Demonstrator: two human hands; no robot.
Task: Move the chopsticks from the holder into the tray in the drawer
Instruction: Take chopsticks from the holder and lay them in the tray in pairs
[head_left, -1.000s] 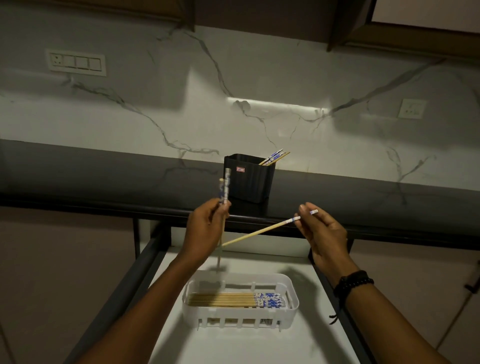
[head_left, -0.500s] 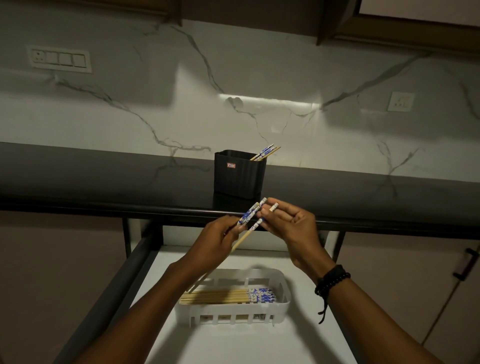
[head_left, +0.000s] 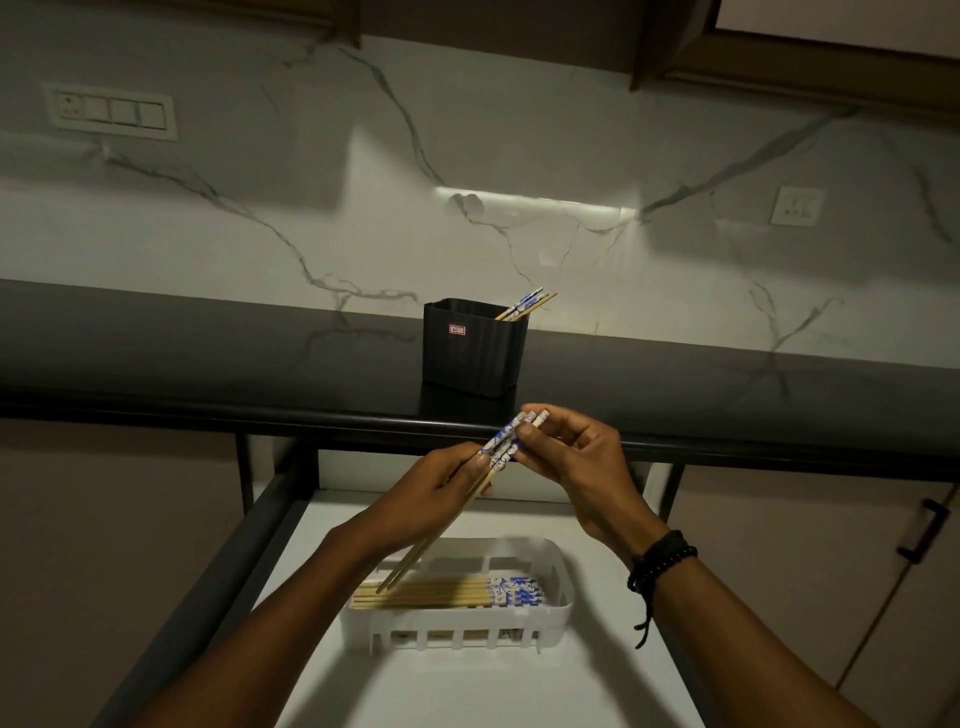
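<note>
Both hands hold a small bundle of wooden chopsticks (head_left: 506, 441) with blue-and-white patterned ends, slanting down to the left above the tray. My left hand (head_left: 441, 488) grips the shafts from below. My right hand (head_left: 566, 457) pinches the patterned top ends. The white slotted tray (head_left: 563, 577) sits in the open drawer (head_left: 467, 686) and holds several chopsticks (head_left: 441, 592) lying side by side. The black holder (head_left: 472, 348) stands on the dark counter behind the hands, with a few chopsticks (head_left: 527, 304) leaning out at its right corner.
The dark counter edge (head_left: 208, 410) runs across just behind the hands. The drawer's dark side rails frame the white drawer floor. A cabinet handle (head_left: 922, 530) is at the right. Switch plates sit on the marble wall.
One second ago each hand held a separate chopstick apart. The hands came together and now hold the chopsticks as one bundle, lower and tilted over the tray.
</note>
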